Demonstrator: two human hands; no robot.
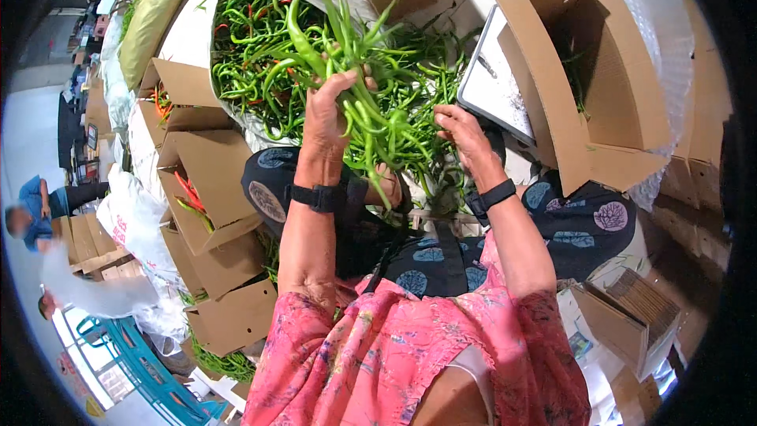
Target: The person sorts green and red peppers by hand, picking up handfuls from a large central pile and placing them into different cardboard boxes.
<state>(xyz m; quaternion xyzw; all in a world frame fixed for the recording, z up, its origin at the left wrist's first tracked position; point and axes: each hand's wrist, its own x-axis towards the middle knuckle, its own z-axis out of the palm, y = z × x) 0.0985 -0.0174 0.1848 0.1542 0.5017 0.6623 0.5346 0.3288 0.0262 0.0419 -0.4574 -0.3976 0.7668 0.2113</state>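
My left hand [331, 107] is closed around a bunch of long green chili peppers [366, 106], held up over the pile. Some peppers point up past the fingers and others hang down towards my lap. To the right, my right hand [464, 133] is held with its fingers apart and slightly curled, and no pepper shows in it. Below and behind both hands lies a heap of loose green peppers [434, 80]. A large white sack [236, 121], open at the top, holds many green peppers with a few red ones among them, behind my left hand.
An open cardboard box [621, 71] stands on a white-topped scale [494, 83] at the right, some green stems inside. More cardboard boxes [222, 171] line the left, one holding red peppers [189, 192]. Folded cardboard [615, 322] lies lower right. Two people [35, 207] are at the far left.
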